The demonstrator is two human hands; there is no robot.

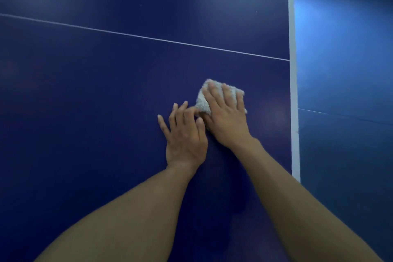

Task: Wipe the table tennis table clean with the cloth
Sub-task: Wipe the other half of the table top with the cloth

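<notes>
A small fluffy white cloth [203, 102] lies bunched on the dark blue table tennis table [95, 102], right of centre. My right hand [226, 116] lies flat on top of the cloth with straight fingers and covers most of it. My left hand [185, 133] rests on the table just left of it, fingers spread, its index fingertip touching the cloth's lower left corner.
A thin white centre line [148, 37] crosses the table from left to right. The white edge stripe [294, 91] marks the table's right border. Beyond it lies a lighter blue floor [344, 81].
</notes>
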